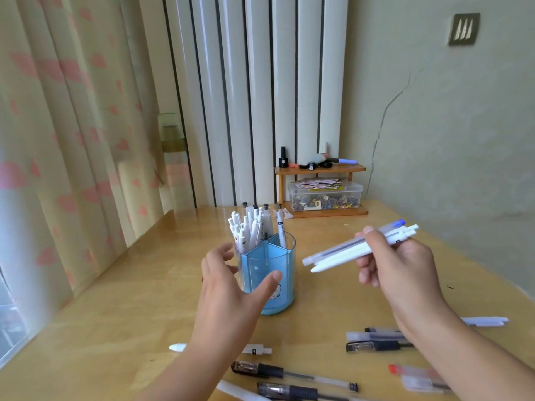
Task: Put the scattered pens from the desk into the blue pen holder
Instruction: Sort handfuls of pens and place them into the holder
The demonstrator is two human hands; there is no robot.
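Note:
The blue pen holder (269, 270) stands upright mid-desk with several white and clear pens sticking out of its back compartments. My left hand (228, 287) reaches toward its left side, fingers spread and relaxed, thumb across the front wall. My right hand (396, 264) hovers to the right of the holder and grips a bundle of pens (347, 250), white and frosted, one with a blue end, tips pointing left toward the holder. Loose pens lie on the near desk: a white one (257, 350), black-capped ones (289, 374) (376, 341) and a red-capped one (417, 374).
A small wooden shelf (320, 169) at the back carries small bottles and markers, with a clear plastic box (325, 196) of bits under it. A curtain (72, 140) hangs along the left. A white pen (486, 321) lies at the desk's right.

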